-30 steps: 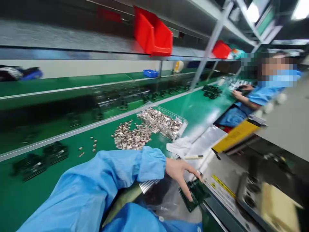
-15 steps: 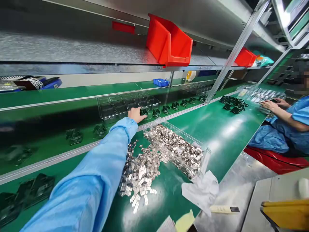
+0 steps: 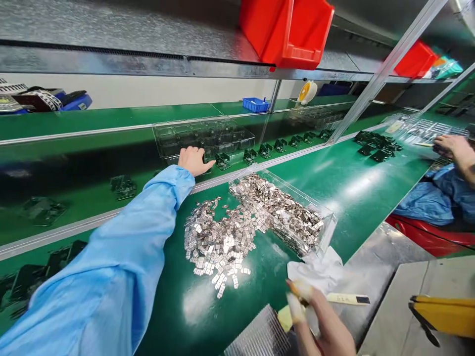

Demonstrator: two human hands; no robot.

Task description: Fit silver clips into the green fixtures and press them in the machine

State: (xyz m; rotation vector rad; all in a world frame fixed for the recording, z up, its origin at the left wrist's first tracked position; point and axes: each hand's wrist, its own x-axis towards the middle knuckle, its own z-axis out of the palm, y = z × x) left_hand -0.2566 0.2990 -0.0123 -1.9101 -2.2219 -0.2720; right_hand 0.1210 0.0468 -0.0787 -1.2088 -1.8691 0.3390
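Note:
My left hand, in a blue sleeve, is over the dark green belt, thumb apart from the bent fingers. Just right of the thumb sits a small dark circuit-board part, first of a row running right. Something dark shows in the gap by the thumb, too hidden to name. Behind the hand is a clear compartment tray. My right hand is low at right, blurred, pale covers on its fingertips, thumb and finger pinched together. Nearby lie small silvery metal pieces and a clear box full of them.
Dark parts lie at lower left, more at right. A white cloth, a ribbed sheet and a yellow-handled tool are in front. A red bin sits on the shelf above. A co-worker's hand is at far right.
My left hand has moved left, away from the dark part beside its fingers, which now stands free on the belt. My right hand has come into view at the bottom. The view has shifted.

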